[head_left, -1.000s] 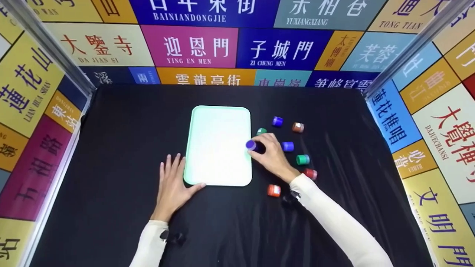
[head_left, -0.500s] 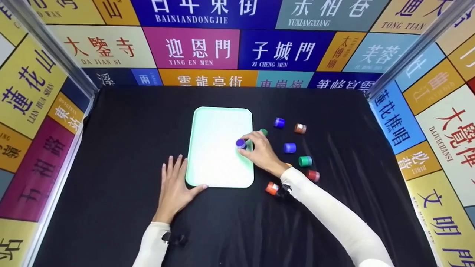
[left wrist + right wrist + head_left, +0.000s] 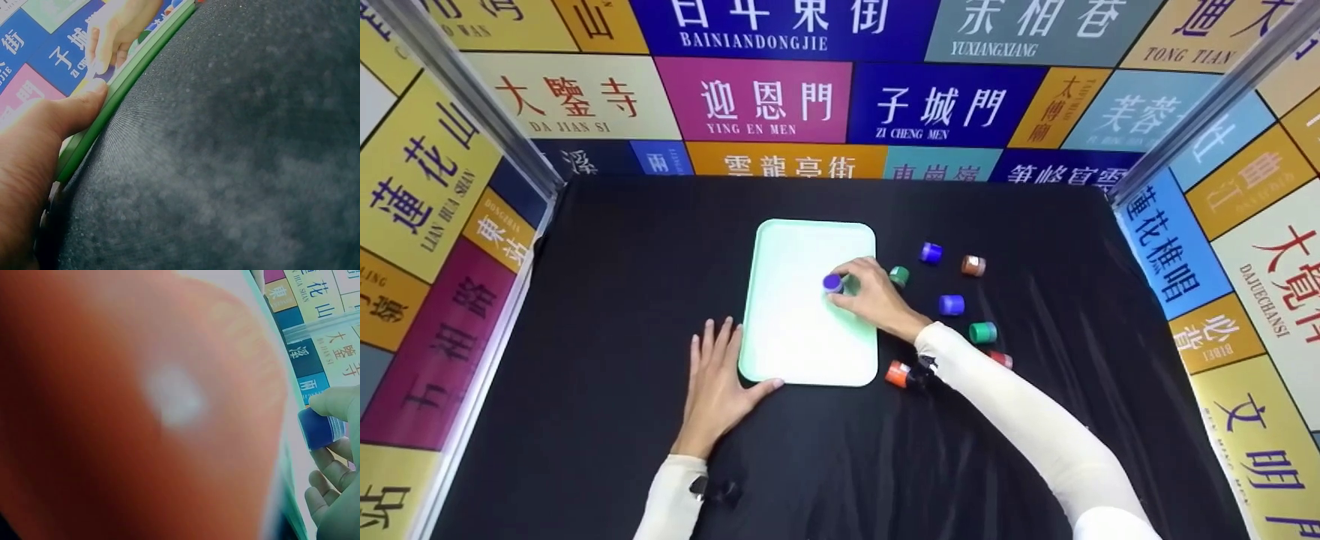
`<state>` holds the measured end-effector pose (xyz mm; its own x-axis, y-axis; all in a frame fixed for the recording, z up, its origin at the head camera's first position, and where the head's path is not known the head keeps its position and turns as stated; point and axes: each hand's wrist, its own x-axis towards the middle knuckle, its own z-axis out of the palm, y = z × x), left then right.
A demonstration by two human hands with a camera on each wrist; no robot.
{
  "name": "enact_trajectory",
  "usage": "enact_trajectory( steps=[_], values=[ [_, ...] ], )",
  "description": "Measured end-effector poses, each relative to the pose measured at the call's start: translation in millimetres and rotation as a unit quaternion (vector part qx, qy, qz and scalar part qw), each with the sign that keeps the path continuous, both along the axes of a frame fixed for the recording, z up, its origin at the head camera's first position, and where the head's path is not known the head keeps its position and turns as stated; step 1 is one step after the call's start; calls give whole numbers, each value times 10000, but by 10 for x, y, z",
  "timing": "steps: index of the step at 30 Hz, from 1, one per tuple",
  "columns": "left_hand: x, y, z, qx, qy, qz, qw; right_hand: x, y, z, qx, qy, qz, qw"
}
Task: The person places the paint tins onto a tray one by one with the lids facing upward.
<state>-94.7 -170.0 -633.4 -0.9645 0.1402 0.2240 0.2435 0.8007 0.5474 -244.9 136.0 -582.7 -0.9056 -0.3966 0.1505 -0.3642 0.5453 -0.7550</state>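
Note:
My right hand (image 3: 874, 294) pinches a small paint jar with a purple-blue lid (image 3: 832, 283) between thumb and fingers, over the upper middle of a pale green tray (image 3: 791, 341). In the right wrist view, the same jar (image 3: 318, 429) shows its dark blue lid and clear ribbed body. My left hand (image 3: 718, 394) lies at the tray's lower left corner, fingers straight along the left side. Its thumb (image 3: 84, 107) rests on the green rim in the left wrist view.
Right of the tray lie several more jars: green (image 3: 899, 276), blue (image 3: 931, 253), brown (image 3: 973, 265), another blue (image 3: 952, 304), another green (image 3: 982, 332) and a partly hidden red (image 3: 1001, 359). An orange jar (image 3: 897, 373) sits by the right wrist camera; a large orange blur (image 3: 140, 410) fills the right wrist view.
My right hand has carried the purple-lidded jar leftward from the tray's right edge to over its middle. The orange jar by the wrist has shifted left, closer to the tray. My left hand stays put.

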Motion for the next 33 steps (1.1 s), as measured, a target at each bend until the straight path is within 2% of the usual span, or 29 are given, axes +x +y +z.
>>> enact_trajectory(
  steps=[3, 12, 19, 25, 33],
  values=[
    [-17, -10, 6, -38, -5, 0, 10000, -62, -58, 2, 5, -59, 22, 10000],
    [-29, 5, 7, -44, 50, -16, 10000, -133, -129, 57, 10, -23, 260, 9997],
    [1, -13, 6, 18, 51, -15, 10000, -215, -188, 85, 32, -33, 261, 9996],
    [19, -33, 3, 32, 17, 19, 10000, -267, -388, 35, -49, -190, 312, 9993],
    [-8, -12, -22, 36, 132, -27, 9999, -308, -632, -47, 26, -150, 454, 9989]
  ],
)
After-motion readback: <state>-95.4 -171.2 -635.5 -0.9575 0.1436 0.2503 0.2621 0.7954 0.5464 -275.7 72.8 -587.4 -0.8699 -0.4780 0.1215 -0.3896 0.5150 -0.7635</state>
